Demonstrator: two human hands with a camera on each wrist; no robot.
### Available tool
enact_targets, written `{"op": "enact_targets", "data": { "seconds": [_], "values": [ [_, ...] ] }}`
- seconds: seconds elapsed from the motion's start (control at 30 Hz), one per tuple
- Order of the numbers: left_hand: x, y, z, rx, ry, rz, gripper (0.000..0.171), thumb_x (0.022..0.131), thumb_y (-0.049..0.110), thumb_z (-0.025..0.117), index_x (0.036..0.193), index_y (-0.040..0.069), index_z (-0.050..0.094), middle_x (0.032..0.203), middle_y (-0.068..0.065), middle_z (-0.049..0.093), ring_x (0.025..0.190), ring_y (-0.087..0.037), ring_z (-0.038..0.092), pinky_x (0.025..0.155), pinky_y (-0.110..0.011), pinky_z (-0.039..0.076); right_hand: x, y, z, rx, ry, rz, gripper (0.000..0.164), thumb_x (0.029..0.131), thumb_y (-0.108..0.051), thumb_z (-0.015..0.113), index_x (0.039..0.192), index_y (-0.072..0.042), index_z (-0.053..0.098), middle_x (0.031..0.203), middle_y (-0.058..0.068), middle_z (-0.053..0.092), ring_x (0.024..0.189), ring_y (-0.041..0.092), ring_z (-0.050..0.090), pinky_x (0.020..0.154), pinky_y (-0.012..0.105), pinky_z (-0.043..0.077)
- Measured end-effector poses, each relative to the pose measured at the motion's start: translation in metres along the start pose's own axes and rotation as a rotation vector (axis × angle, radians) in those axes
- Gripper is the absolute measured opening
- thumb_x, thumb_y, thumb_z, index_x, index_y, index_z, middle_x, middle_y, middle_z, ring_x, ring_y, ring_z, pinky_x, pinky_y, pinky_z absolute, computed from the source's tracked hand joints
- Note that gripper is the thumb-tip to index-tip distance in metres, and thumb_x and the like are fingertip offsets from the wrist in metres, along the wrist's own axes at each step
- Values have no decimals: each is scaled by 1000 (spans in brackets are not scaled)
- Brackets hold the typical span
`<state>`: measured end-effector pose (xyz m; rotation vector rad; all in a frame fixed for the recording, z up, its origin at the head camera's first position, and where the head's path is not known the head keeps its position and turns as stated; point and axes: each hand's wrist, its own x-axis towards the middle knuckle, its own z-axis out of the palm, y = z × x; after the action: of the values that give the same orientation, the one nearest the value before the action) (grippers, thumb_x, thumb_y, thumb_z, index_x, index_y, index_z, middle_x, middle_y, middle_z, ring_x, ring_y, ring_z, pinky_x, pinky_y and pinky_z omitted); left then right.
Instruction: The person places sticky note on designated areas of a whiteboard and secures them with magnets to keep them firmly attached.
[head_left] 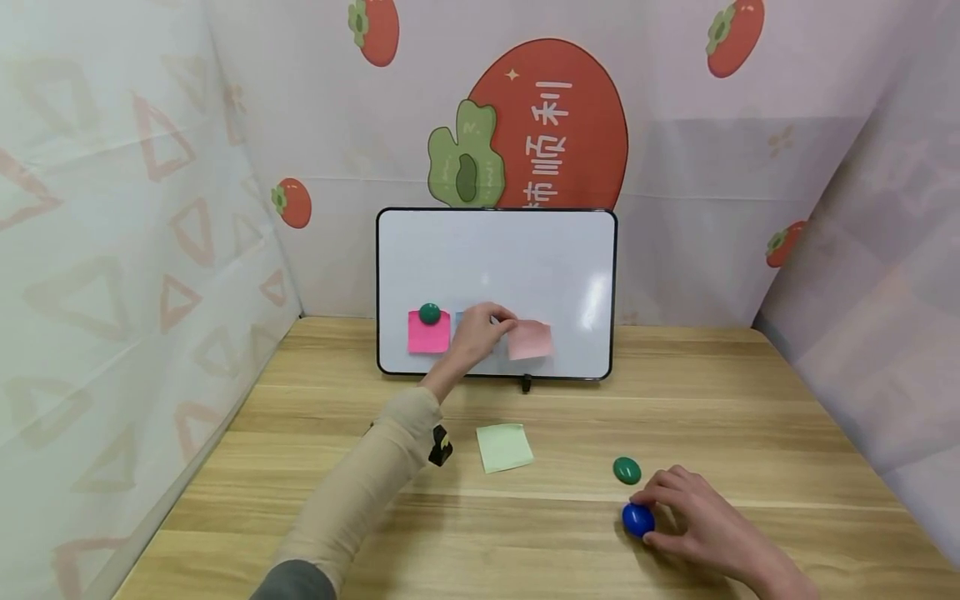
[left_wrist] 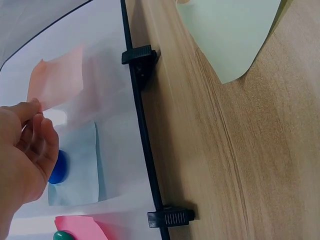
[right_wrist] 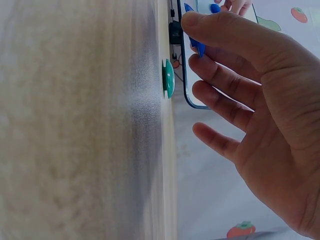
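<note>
My left hand (head_left: pixel 478 333) pinches the upper left corner of a light pink sticky note (head_left: pixel 531 340) against the whiteboard (head_left: pixel 495 258). Beneath that hand, in the left wrist view, a blue sticky note (left_wrist: pixel 80 170) hangs under a blue magnet (left_wrist: pixel 58 167). Further left on the board, a green magnet (head_left: pixel 430 313) overlaps the top of a bright pink sticky note (head_left: pixel 429 337). At the right front, my right hand (head_left: pixel 701 525) grips a round blue magnet (head_left: pixel 638 520) between thumb and fingertips, close over the table. A second green magnet (head_left: pixel 627 470) lies just beyond it.
A pale green sticky note (head_left: pixel 505 447) lies on the wooden table (head_left: pixel 570 550) in front of the board. Black clip feet (left_wrist: pixel 170 216) hold the board's lower edge. Patterned cloth walls (head_left: pixel 150 208) enclose the table's back and sides.
</note>
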<state>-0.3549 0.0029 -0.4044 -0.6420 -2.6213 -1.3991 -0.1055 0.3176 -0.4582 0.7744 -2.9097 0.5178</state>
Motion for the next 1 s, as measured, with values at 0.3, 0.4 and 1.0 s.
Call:
{"op": "enact_targets", "data": {
  "seconds": [0.3, 0.4, 1.0],
  "values": [
    [7, -6, 3, 44, 41, 16, 20, 99, 23, 63, 110, 9, 73, 102, -7, 70, 53, -19, 61, 46, -25, 43, 1, 0, 1, -1, -12, 1, 31, 80, -48, 79, 107, -37, 68, 101, -29, 55, 96, 0, 50, 83, 34, 48],
    [9, -6, 3, 70, 45, 23, 20, 98, 22, 63, 110, 9, 73, 105, -7, 70, 50, -15, 59, 46, -25, 43, 2, 0, -1, 3, -31, 19, 31, 80, -49, 79, 107, -37, 68, 101, -28, 55, 97, 0, 50, 84, 34, 48],
    [20, -8, 7, 232, 101, 49, 17, 95, 22, 68, 105, 12, 78, 102, -4, 71, 88, -18, 68, 72, -30, 55, 6, 1, -4, 22, -43, 35, 31, 81, -46, 79, 108, -36, 69, 103, -28, 57, 97, 0, 51, 85, 34, 49]
  ]
}}
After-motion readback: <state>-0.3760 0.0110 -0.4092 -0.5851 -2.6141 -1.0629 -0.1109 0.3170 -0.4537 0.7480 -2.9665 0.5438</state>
